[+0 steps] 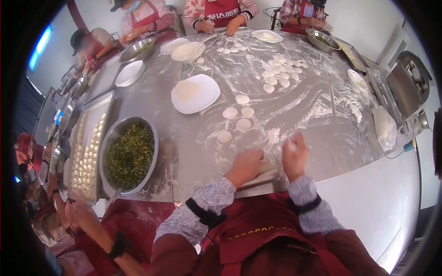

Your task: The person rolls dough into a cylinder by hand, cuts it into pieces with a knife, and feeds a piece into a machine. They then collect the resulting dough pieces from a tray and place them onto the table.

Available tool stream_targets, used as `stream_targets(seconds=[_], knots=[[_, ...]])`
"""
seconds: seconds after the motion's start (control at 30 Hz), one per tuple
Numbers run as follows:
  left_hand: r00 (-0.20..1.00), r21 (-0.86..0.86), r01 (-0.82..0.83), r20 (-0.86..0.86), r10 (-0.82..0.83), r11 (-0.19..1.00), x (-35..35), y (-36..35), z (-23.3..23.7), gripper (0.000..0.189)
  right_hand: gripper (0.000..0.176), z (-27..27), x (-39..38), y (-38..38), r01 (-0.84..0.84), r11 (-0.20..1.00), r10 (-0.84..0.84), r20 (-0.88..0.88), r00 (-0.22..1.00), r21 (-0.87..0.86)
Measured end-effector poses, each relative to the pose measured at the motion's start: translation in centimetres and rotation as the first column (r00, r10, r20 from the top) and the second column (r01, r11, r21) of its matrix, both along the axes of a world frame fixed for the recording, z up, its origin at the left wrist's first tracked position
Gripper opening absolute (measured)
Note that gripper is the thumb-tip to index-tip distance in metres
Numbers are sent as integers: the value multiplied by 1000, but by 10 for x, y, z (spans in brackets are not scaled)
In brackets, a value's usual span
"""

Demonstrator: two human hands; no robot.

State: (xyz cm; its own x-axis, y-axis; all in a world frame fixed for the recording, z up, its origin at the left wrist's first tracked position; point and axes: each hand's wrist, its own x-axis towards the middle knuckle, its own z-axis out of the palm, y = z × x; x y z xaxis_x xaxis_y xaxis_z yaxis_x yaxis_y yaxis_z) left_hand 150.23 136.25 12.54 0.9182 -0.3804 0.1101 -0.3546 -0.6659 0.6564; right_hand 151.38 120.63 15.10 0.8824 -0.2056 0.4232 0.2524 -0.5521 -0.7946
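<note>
Centrally, at the near edge of the floured table [331, 152], the left hand [246, 165] curled over a stiff rolling pin [269, 175] while the right hand [294, 155] pinched a dough disc [290, 145], judged soft, easily torn, and best held by its rim.

We see only part of the pin [269, 175]. The left hand [245, 166] covers its left end, and we cannot tell whether that hand's fingers close around it. The right hand [294, 155] is blurred at the fingertips [291, 145]; what it pinches, if anything, cannot be identified. The green filling in the bowl [101, 158] is too fine to identify. The lettering on our apron [251, 232] is too small to read. The lens border cuts off the machine [410, 83] at right, and the top edge cuts off the co-worker [216, 14] opposite at the shoulders.
</note>
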Motion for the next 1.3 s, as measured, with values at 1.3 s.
stream_targets(seconds=[1.3], knots=[[994, 35, -111, -3, 111, 993, 1, -14, -4, 12, 12, 2, 1, 2, 35, 999, -35, -37, 999, -16]])
